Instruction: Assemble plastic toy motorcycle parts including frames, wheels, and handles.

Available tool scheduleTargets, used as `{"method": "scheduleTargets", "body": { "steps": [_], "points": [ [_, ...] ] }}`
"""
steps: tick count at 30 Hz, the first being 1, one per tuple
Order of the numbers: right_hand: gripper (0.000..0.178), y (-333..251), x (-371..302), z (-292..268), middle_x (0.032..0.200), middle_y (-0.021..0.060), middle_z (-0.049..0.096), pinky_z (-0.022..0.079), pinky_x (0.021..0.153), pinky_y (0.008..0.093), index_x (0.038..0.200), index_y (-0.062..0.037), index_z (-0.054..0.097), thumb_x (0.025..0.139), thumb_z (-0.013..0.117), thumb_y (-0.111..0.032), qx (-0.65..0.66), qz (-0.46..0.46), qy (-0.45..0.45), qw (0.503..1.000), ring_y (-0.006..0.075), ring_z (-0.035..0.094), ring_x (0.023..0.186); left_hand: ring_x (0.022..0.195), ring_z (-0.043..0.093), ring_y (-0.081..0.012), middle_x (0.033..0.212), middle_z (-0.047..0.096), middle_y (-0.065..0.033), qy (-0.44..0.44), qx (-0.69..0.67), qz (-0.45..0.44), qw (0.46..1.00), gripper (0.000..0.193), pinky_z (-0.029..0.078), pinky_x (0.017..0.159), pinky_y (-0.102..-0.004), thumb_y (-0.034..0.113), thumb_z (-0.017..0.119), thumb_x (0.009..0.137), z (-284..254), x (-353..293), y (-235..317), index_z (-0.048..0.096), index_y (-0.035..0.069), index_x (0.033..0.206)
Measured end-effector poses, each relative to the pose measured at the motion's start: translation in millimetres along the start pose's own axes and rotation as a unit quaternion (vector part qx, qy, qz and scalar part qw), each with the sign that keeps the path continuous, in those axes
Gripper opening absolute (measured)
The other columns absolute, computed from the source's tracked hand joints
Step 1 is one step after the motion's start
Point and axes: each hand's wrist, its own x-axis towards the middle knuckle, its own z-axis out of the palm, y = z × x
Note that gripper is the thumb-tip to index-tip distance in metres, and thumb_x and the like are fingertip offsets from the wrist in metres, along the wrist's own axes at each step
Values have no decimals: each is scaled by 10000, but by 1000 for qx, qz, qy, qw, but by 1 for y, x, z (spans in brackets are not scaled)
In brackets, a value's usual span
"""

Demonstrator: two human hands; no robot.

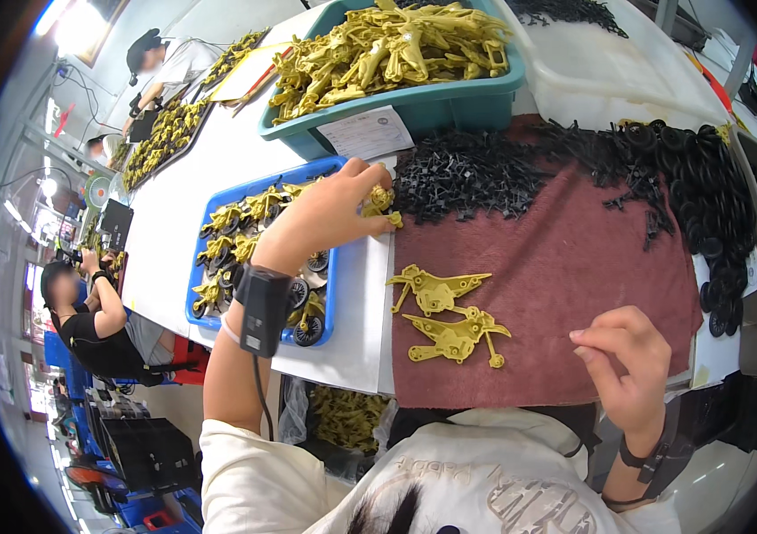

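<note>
My left hand (332, 214) is closed round a yellow moulded plastic part (378, 203), just off the right edge of a blue tray (332, 294). The fingers partly hide that part. Two yellow plastic half-shells lie apart on a reddish-brown cloth (547, 267): an upper one (438, 290) and a lower one (457, 338). Over the cloth's right side is my right hand (632, 365), thumb and forefinger brought close in a pinch. Anything between those fingertips is too small to make out. In the tray sit several yellow assemblies with black wheels (307, 329).
A teal bin (298, 138) heaped with yellow parts (396, 53) stands at the back. Small black pieces (476, 173) and black wheels (708, 196) are piled along the cloth's far and right edges. Two co-workers (94, 311) (165, 67) are at the left.
</note>
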Motion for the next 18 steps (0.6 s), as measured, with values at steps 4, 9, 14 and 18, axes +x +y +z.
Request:
{"method": "scheduleTargets", "body": {
  "steps": [4, 9, 14, 18],
  "points": [
    [180, 5, -3, -3, 792, 69, 605, 438, 570, 286, 869, -43, 704, 704, 726, 26, -4, 0, 16, 1000, 197, 573, 669, 951, 641, -216, 1065, 598, -109, -48, -130, -7, 990, 368, 504, 826, -332, 198, 717, 824, -13, -1, -12, 574, 45, 1127],
    [183, 3, 2, -8, 801, 77, 601, 438, 566, 277, 874, -34, 703, 713, 715, 52, 23, 32, 20, 999, 187, 570, 673, 893, 646, -162, 1044, 644, -122, -6, -401, -42, 915, 295, 511, 832, -307, 129, 678, 865, -21, -18, -41, 580, -23, 1098],
    [202, -1, 13, 0, 849, 90, 606, 468, 608, 282, 919, -27, 704, 728, 715, 39, 47, 3, 6, 999, 200, 588, 722, 889, 644, -151, 1057, 651, -133, 159, -516, -7, 842, 116, 533, 802, -275, 54, 574, 895, -30, -46, -14, 591, -32, 971],
    [437, -11, 21, 10, 1087, 146, 606, 520, 768, 302, 1227, -8, 595, 822, 733, -98, 166, 11, -15, 986, 199, 621, 886, 957, 645, -200, 1091, 642, -164, 22, -606, 135, 783, 124, 530, 832, -304, 20, 537, 862, -28, -73, 48, 580, -18, 972]
  ]
}}
